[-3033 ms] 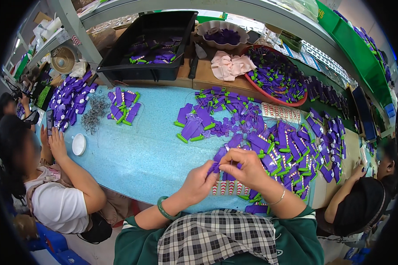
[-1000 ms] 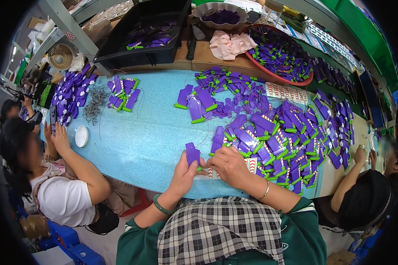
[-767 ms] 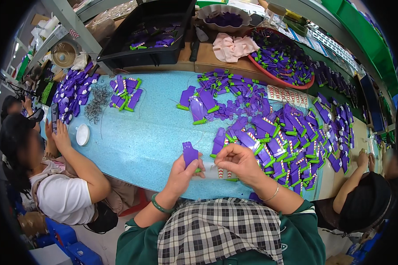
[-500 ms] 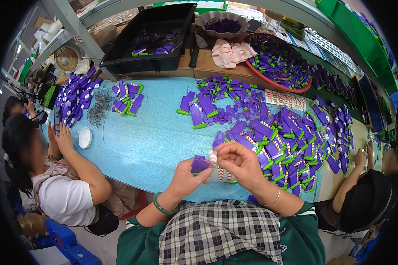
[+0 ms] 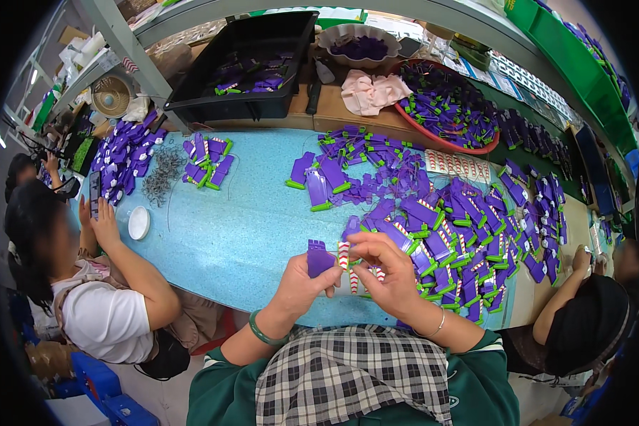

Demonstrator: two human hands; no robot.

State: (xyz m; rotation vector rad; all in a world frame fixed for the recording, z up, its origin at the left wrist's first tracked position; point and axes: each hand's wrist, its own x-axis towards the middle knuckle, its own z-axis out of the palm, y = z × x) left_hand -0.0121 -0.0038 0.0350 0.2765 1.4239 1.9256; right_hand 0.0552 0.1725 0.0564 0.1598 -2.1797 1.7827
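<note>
- Above the near side of the blue table (image 5: 227, 238), the left hand (image 5: 297, 291) grasps a purple piece (image 5: 317, 258).
- Just beside it, the right hand (image 5: 389, 275) curls its fingertips by a red-and-white striped strip (image 5: 343, 255); whether they grip it, I cannot tell.
- Rightward, purple-and-green pieces (image 5: 440, 245) lie heaped.

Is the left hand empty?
No, the left hand holds a flat purple piece upright, its top end showing above the thumb.
</note>
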